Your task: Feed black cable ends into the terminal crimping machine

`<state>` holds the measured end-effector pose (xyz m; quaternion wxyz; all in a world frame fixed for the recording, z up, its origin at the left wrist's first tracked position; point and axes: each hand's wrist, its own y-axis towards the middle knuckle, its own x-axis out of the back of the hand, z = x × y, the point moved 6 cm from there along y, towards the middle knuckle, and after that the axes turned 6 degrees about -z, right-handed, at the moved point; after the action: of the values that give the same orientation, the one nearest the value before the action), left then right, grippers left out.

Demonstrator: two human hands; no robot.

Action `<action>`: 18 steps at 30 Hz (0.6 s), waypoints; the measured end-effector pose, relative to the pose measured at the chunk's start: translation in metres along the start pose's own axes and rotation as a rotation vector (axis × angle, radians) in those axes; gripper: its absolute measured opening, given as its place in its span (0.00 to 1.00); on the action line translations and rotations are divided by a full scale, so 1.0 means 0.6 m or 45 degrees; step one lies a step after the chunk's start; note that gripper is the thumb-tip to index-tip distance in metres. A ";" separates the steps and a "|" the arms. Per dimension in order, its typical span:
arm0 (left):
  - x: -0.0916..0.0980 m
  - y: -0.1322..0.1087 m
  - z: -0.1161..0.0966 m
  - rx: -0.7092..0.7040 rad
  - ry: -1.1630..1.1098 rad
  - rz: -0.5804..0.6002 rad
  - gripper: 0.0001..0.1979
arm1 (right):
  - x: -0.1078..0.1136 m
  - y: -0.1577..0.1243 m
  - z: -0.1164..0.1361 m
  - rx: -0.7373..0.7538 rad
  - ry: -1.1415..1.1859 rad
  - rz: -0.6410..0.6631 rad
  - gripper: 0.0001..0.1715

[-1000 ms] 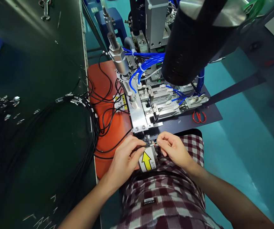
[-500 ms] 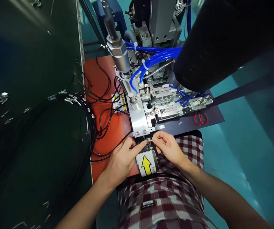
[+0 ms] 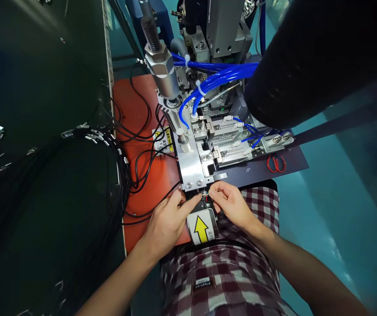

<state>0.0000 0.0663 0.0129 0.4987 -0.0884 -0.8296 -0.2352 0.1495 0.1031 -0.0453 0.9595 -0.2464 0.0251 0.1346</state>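
My left hand (image 3: 168, 216) lies at the front of the bench press, forefinger stretched toward a small connector end with thin coloured wires (image 3: 205, 194). A black cable (image 3: 136, 223) runs in under its curled fingers, which hide part of their grip. From the right, my right hand (image 3: 228, 199) pinches the thin wires between thumb and forefinger, just below the press's metal plate (image 3: 190, 169). A red wire hangs down between the two hands. The tiny parts at the fingertips are too small to make out fully. Below them is a block with a yellow arrow label (image 3: 201, 226).
A coil of black cables with metal plug ends (image 3: 122, 162) lies on the left over a dark table and an orange-red mat (image 3: 136, 114). Blue air hoses (image 3: 221, 72) and small cylinders (image 3: 232, 151) fill the machine. Red-handled scissors (image 3: 276, 164) lie right. A black tube (image 3: 293, 66) hangs overhead.
The view has shifted very slightly. Both hands stay in nearly the same place at the press, with the fingertips still together at the wires.
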 end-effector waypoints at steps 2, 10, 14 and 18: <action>0.001 0.001 0.000 0.006 -0.004 0.003 0.18 | 0.000 0.000 0.001 -0.001 -0.006 -0.005 0.16; -0.001 0.001 -0.003 0.000 0.021 0.014 0.19 | 0.000 -0.001 0.001 -0.014 -0.023 -0.020 0.17; -0.001 0.001 -0.004 0.002 0.049 0.008 0.19 | -0.001 -0.003 0.001 0.028 -0.033 -0.038 0.16; -0.002 0.001 -0.004 0.007 0.039 0.004 0.19 | 0.001 -0.006 -0.003 0.108 -0.078 -0.068 0.14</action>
<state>0.0026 0.0660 0.0128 0.5120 -0.0848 -0.8222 -0.2336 0.1508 0.0993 -0.0454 0.9726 -0.2018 -0.0053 0.1151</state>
